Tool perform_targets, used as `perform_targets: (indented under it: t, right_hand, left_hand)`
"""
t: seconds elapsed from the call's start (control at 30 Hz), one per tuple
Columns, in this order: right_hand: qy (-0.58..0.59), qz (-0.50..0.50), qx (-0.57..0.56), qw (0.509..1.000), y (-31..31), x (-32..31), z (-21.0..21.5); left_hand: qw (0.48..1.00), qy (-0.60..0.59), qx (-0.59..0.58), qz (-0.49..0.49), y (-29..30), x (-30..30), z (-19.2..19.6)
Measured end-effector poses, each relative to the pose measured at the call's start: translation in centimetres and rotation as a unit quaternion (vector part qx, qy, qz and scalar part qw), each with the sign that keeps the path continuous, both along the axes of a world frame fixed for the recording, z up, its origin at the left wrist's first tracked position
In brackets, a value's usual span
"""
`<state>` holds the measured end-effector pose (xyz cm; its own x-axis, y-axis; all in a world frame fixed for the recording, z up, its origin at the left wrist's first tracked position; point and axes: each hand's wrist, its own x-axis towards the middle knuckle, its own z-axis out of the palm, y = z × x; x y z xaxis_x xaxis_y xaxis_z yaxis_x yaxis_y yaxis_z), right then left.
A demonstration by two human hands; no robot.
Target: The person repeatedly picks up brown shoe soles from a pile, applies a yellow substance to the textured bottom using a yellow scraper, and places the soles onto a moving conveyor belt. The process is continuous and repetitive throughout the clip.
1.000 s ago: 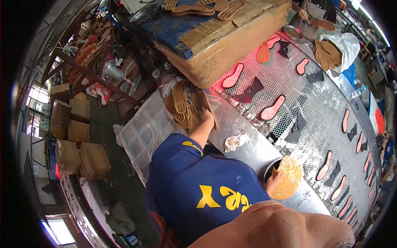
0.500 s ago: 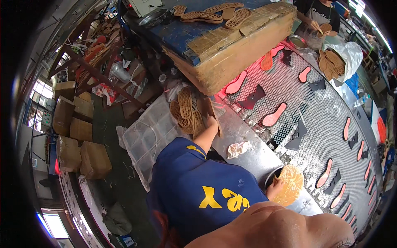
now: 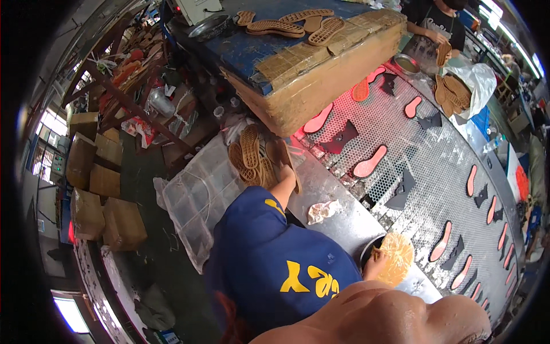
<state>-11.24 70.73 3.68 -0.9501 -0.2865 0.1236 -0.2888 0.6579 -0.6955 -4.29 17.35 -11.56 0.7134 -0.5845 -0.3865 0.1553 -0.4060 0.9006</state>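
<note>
My left hand (image 3: 285, 174) grips the edge of a brown shoe sole (image 3: 285, 152), tilted upright beside a pile of similar ribbed soles (image 3: 250, 148) at the worktable's left end. Lower right, my right hand (image 3: 375, 266) is closed at a dark round bowl (image 3: 365, 250). A small brown end sticks up from its fingers; its kind is unclear. Covering part of the bowl is a yellow disc wrapped in clear plastic (image 3: 400, 257), right against that hand. Between my hands, a crumpled white tissue (image 3: 323, 212) lies on the metal tabletop (image 3: 349, 222).
Along the right runs a mesh conveyor belt (image 3: 424, 157) carrying pink-topped insoles (image 3: 371, 161) and black cut pieces (image 3: 402, 192). A big cardboard-sided block (image 3: 338, 66) stands ahead, with soles on top. Clear plastic sheeting (image 3: 197, 192) and cartons (image 3: 124, 223) are at left. A co-worker (image 3: 432, 34) stands far right.
The whole view has shifted slightly, so most things appear a little further left. My hands keep their holds. The co-worker's hands have moved and now hold a sole upright.
</note>
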Motion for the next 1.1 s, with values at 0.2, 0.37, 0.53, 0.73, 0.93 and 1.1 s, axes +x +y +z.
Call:
perform_targets:
  t: [0.2,0.37,0.53,0.73,0.93,1.1]
  right_hand:
    - [-0.027,-0.027,-0.03,0.999,0.5,-0.3,0.2]
    - [-0.054,-0.027,-0.035,0.998,0.7,-0.6,0.5]
    - [-0.053,-0.01,-0.013,0.998,1.1,-0.2,2.0]
    - [-0.037,-0.012,-0.028,0.999,1.5,-0.2,2.0]
    - [-0.057,-0.02,-0.055,0.997,2.2,-0.5,1.0]
    - [-0.041,-0.029,-0.025,0.998,2.6,-0.4,1.4]
  left_hand:
    - [0.86,0.357,0.106,-0.349,1.4,5.1,1.1]
    - [0.933,0.227,0.076,-0.267,2.2,4.2,2.0]
    - [0.941,0.182,0.074,-0.277,2.9,4.0,2.3]
    - [0.942,0.164,0.066,-0.284,3.1,3.1,2.8]
    - [0.947,0.143,0.059,-0.28,3.7,3.8,2.3]
    - [0.949,0.119,0.044,-0.287,3.3,2.7,1.1]
